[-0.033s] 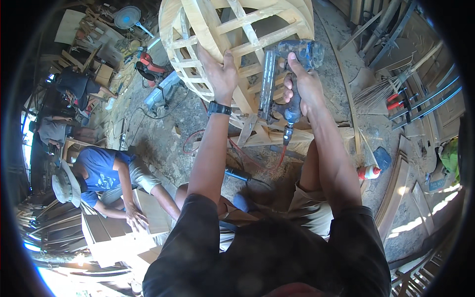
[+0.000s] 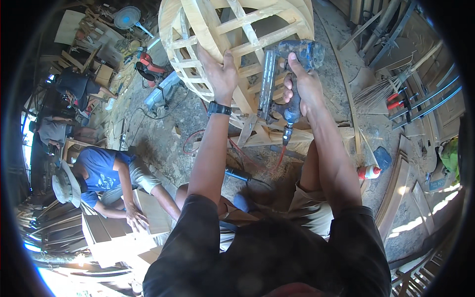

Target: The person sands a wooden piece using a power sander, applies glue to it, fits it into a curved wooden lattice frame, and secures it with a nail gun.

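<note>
Left hand (image 2: 221, 74) grips a slat of the round wooden frame (image 2: 237, 34). Right hand (image 2: 302, 86), at its 3 o'clock, clenches an upright nail gun (image 2: 279, 79) against the frame.

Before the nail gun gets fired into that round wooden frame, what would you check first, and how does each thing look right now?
1. Left hand gripping the round wooden lattice frame: ok.
2. Right hand closed on the blue nail gun handle: ok.
3. Nose pressed flush to a slat: cannot tell.
4. Left-hand fingers clear of the nose: ok, though close.
5. Red air hose free of snags: cannot tell.
6. Co-worker in the blue shirt away from the line of fire: ok.
</note>
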The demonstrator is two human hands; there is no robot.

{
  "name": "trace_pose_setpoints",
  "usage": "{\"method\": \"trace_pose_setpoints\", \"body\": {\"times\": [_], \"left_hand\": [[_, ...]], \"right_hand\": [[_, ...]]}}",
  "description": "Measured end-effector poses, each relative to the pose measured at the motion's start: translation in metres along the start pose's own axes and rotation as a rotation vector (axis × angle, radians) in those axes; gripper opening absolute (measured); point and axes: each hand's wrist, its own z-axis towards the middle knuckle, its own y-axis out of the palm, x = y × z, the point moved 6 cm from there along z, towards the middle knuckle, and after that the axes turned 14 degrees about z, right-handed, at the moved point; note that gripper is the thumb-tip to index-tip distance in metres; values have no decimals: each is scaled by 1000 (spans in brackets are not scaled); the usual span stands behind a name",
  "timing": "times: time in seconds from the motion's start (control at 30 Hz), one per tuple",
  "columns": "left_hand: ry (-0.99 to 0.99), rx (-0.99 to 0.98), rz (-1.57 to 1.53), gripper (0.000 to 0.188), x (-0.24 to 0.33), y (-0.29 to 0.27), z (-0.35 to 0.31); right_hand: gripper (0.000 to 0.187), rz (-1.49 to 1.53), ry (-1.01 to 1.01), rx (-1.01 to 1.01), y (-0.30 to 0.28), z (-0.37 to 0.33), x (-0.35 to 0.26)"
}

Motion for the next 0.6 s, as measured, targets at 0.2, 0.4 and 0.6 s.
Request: {"method": "trace_pose_setpoints", "body": {"times": [0.2, 0.4, 0.6], "left_hand": [[8, 28, 64, 79, -4, 1, -2], [11, 21, -1, 78, 0, 0, 0], [75, 119, 83, 74, -3, 1, 0]], "right_hand": [[46, 37, 9, 12, -1, -2, 2], [47, -18, -11, -3, -3, -5, -2], [46, -332, -183, -56, 11, -16, -25]]}}
